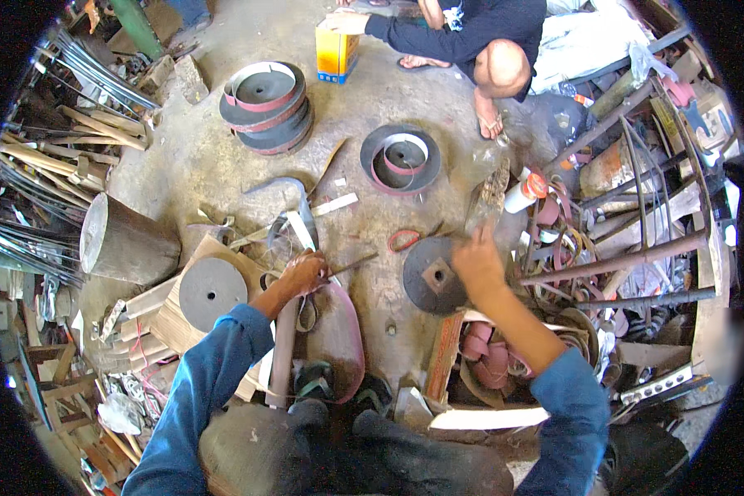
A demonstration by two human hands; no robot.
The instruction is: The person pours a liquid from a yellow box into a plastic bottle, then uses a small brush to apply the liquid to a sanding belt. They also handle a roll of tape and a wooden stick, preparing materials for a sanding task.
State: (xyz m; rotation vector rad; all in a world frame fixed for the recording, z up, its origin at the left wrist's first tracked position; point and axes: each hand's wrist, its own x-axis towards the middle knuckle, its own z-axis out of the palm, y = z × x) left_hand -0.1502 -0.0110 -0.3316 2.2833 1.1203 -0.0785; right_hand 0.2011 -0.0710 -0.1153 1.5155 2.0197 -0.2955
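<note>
My left hand point(307, 273) is closed around the end of a long pinkish strip point(357, 339), which loops down towards my feet. A pale flat piece point(299, 229) sticks up above the fingers, and a thin dark stick point(354, 264) juts out to their right. Motion smears my right hand point(478, 263), which is over the right edge of a dark grey disc point(422, 289) with a small square plate and a hole at its middle; its fingers cannot be made out. Just beyond the disc lies a small red ring point(403, 240).
Another grey disc point(212, 294) rests on cardboard at left. Banded wheels point(266, 112) are stacked farther off, near a single wheel point(401, 157). A white bottle with an orange cap point(521, 195) stands right, beside a metal frame point(620, 256). Another person point(463, 37) crouches by a yellow tin point(336, 54).
</note>
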